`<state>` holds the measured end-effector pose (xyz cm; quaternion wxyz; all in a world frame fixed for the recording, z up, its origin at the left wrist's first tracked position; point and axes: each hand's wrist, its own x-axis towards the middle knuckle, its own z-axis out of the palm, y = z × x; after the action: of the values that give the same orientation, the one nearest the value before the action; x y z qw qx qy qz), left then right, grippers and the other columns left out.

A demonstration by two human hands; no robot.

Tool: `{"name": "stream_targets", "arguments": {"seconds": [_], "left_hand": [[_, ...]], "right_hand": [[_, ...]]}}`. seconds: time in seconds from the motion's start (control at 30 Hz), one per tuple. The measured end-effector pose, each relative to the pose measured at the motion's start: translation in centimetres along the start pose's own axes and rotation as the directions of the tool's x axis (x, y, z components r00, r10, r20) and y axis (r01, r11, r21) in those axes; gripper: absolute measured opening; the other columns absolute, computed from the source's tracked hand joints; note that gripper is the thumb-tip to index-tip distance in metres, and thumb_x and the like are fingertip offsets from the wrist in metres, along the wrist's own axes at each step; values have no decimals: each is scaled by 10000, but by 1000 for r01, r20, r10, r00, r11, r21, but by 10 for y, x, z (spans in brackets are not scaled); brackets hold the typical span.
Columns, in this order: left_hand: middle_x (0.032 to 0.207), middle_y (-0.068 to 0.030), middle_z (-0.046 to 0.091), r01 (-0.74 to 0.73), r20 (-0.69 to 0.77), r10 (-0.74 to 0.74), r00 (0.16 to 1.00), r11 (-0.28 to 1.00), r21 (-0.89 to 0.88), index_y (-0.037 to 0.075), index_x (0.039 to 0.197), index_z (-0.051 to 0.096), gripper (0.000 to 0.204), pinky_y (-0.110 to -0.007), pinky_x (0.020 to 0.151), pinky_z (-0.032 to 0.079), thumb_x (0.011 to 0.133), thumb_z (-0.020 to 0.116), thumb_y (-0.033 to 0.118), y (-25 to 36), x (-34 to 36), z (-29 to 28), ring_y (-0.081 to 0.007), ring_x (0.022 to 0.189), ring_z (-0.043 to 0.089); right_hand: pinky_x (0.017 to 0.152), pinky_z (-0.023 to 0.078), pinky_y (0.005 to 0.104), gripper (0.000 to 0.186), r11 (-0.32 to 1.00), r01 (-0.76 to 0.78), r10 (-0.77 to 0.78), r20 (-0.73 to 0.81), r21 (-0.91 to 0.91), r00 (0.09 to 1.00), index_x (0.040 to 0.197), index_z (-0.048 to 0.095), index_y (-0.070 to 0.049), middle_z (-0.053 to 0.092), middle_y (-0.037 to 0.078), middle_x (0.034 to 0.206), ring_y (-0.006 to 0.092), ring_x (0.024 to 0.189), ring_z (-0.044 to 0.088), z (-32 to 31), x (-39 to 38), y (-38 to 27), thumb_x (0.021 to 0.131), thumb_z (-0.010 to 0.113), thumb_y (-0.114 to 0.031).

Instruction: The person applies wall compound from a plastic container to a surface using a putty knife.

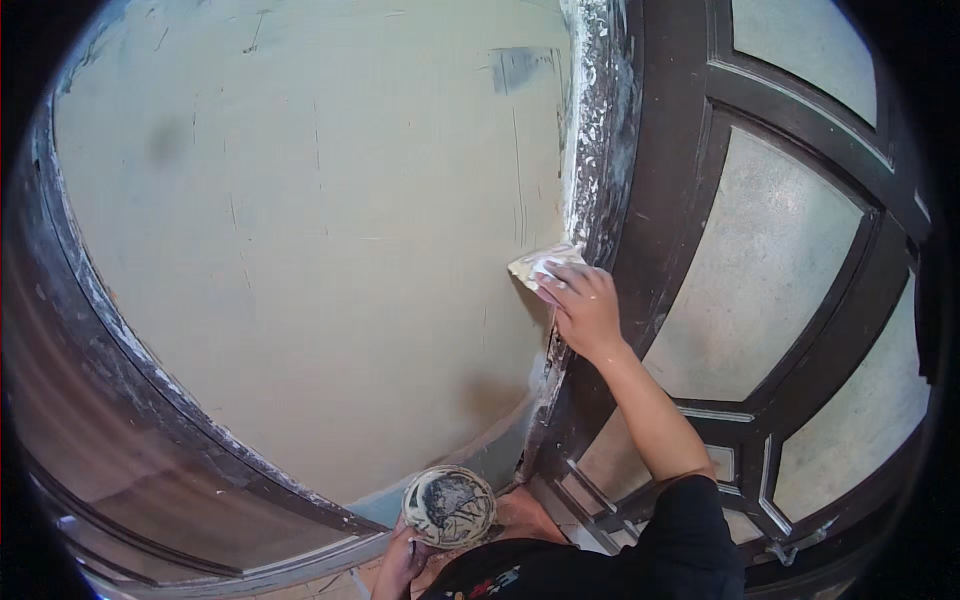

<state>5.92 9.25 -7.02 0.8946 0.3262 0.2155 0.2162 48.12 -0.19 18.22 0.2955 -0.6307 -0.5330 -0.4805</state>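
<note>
My right hand [583, 302] reaches up to the edge between the pale wall panel [350, 220] and the dark wooden frame. Its fingers are closed round a flat, pale putty spreader [540, 262], smeared with whitish paste and pressed against the frame edge. White paste streaks the frame strip [590, 130] above it. Low in front of me my left hand [402, 552] holds a round tub [449, 505] at its left side. The tub's rim is caked with pale paste, and dark, greyish stuff shows inside.
To the right stands a dark wooden door [700, 300] with frosted panes. A dark frame post [180, 400] with worn paint curves along the left. At the bottom right is a metal door fitting [790, 550]. Tiled floor [340, 585] shows near my left hand.
</note>
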Motion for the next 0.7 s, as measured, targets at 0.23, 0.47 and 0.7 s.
{"name": "stream_targets", "arguments": {"seconds": [0.23, 0.47, 0.7], "left_hand": [[1218, -170, 580, -4, 130, 20, 991, 992, -127, 103, 1459, 292, 649, -447, 679, 617, 843, 467, -5, -1, 17, 1, -327, 947, 676], [1215, -167, 584, -20, 10, 21, 1000, 998, -66, 112, 1450, 306, 638, -453, 694, 617, 847, 477, -5, -7, 13, 13, -322, 936, 678], [1217, -177, 577, 1, -11, -1, 1000, 1000, -7, 88, 1428, 328, 592, -500, 766, 599, 854, 432, -9, -14, 11, -4, -338, 983, 660]], "right_hand": [[964, 452, 433, 438, 994, 77, -44, -361, 76, 931, 1230, 603, -112, 628, 151, 1193, 367, 1112, 573, -66, 165, 32, 820, 490, -5], [962, 436, 474, 510, 999, -37, 31, -174, -31, 984, 1321, 566, -200, 555, 108, 1343, 347, 1187, 530, -14, 154, 1, 823, 588, -93], [1012, 363, 476, 543, 978, -203, 190, 202, 45, 961, 1344, 551, -201, 529, 96, 1384, 321, 1236, 505, 40, -93, -51, 814, 595, -95]]}}
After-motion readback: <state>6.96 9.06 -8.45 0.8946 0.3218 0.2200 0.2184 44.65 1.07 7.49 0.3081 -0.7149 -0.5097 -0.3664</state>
